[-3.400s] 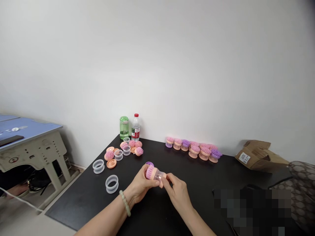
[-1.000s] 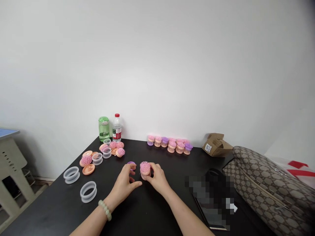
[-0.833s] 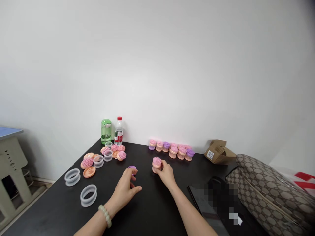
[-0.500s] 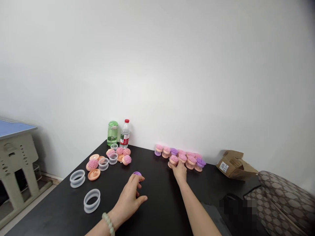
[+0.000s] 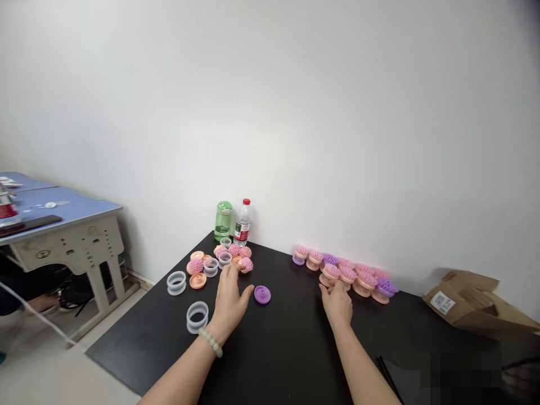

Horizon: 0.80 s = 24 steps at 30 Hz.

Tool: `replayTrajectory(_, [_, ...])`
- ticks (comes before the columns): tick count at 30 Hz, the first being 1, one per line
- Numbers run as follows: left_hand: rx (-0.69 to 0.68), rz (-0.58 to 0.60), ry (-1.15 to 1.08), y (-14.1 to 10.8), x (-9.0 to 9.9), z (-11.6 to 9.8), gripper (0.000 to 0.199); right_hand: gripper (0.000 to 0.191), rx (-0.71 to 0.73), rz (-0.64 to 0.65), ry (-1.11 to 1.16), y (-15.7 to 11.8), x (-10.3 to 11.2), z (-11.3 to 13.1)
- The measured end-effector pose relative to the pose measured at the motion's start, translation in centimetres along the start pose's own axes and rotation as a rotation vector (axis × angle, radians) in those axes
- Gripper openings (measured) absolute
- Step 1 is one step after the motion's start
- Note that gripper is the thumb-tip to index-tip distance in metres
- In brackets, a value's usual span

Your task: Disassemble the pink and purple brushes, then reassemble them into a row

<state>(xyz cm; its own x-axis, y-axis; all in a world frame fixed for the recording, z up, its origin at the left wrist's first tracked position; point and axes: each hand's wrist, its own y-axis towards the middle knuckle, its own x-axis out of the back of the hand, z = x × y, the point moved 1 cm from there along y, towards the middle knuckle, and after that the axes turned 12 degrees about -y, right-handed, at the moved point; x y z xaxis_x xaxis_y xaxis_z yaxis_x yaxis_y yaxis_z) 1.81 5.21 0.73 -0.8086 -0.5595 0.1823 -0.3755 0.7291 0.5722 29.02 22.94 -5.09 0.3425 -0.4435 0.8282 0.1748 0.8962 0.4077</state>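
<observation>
Bristle Brushes, Assembled and in Parts, with Two Bare Hands

Counter (image 5: 291, 349): black, filling the lower middle; near edge cut off by the frame.

Blue desk (image 5: 76, 202): far left, cut off; round emblem on its side panel, too small to read.

Cardboard box (image 5: 476, 301): brown, crumpled, right edge of the frame; white label (image 5: 442, 302) with print, illegible.

Dark flat item (image 5: 405, 374): lower right, mostly lost under a blocky blurred patch.

Left hand (image 5: 230, 298): left of centre, thumb spread, fingers extended and holding nothing visible; fingertips overlap a loose bristle head (image 5: 247, 264), pink, contact not discernible.

Right hand (image 5: 338, 306): right of centre, at the front of the assembled brushes (image 5: 366, 281); fingertips partly hidden, so grip or mere touch cannot be told.

Assembled brushes: pink and purple heads, near the wall, right of centre; front pieces partly mask those behind.

Green container (image 5: 223, 221) and clear bottle (image 5: 242, 225): upper left of the counter; red-capped bottle with red, white and green label, lettering illegible.

Clear rings (image 5: 176, 283): two large, three smaller, left; some partly covered.

Peach discs (image 5: 197, 281): left cluster, several overlapped by other parts.

Purple disc (image 5: 262, 295): centre, unobstructed.
</observation>
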Motion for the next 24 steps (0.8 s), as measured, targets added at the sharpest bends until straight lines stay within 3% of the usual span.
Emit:
replayTrajectory(5, [0.01, -0.099, 0.232, 0.9, 2.0, 0.6, 0.03, 0.026, 0.226, 0.031, 0.125, -3.3, 0.1, 2.4])
replayTrajectory(7, [0.052, -0.063, 0.289, 0.8, 2.1, 0.7, 0.03, 0.033, 0.355, 0.046, 0.187, -5.0, 0.2, 3.8])
replayTrajectory(12, [0.106, 0.156, 0.364, -0.2, 0.9, 0.1, 0.038, 0.052, 0.724, 0.147, 0.246, -9.4, 0.7, 7.9])
replayTrajectory(15, [0.087, 0.149, 0.461, -0.7, 0.9, -0.6, 0.037, 0.056, 0.896, 0.247, 0.147, -10.9, 0.7, 9.5])
replayTrajectory(19, [0.186, 0.127, 0.552, -0.8, 2.7, -0.6, 0.034, 0.042, 0.961, 0.243, 0.106, -11.2, 0.4, 9.6])
replayTrajectory(24, [0.373, 0.3, 0.537, -0.7, 5.3, 1.3, 0.042, 0.032, 0.933, 0.119, 0.18, -10.9, 0.2, 9.2])
